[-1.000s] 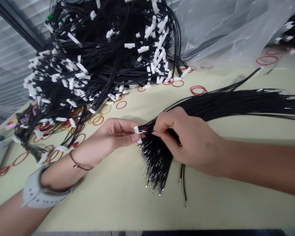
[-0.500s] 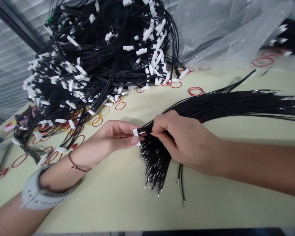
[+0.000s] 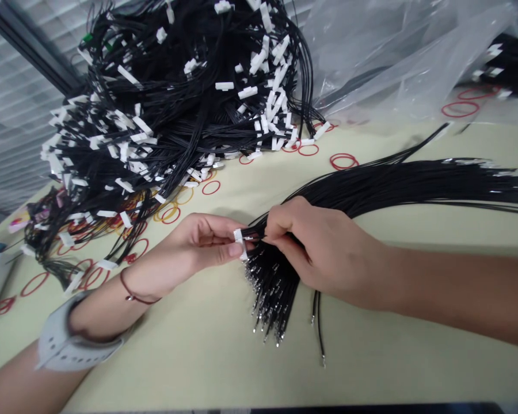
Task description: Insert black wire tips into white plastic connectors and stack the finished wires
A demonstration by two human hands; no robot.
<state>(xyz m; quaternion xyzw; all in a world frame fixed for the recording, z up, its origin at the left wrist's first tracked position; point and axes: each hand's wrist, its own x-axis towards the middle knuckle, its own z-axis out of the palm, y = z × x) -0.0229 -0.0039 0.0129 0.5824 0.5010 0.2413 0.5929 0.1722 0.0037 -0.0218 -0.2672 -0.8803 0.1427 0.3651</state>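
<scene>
My left hand (image 3: 201,241) pinches a small white connector housing (image 3: 240,244) between thumb and fingers. Black wires run into the housing's right side. Just right of it, my right hand (image 3: 323,244) has thumb and forefinger pinched on a thin black wire (image 3: 262,238), its metal tip pointing at the housing. Beneath my right hand lies a thick bundle of black wires (image 3: 392,181) stretching to the right edge. Its near ends, with silver crimp terminals (image 3: 270,305), fan out below the housing. Two stray wires (image 3: 320,333) stick out below my right hand.
A big heap of black cables with white connectors (image 3: 176,109) fills the back left. Red rubber bands (image 3: 343,161) and yellow ones lie scattered around it on the pale table (image 3: 224,345). Clear plastic bags (image 3: 384,63) are at the back right, near more black cables (image 3: 515,66).
Both hands stay almost in place. My right fingertips have shifted slightly left toward the housing, and the wire's metal tip sits a little lower beside it.
</scene>
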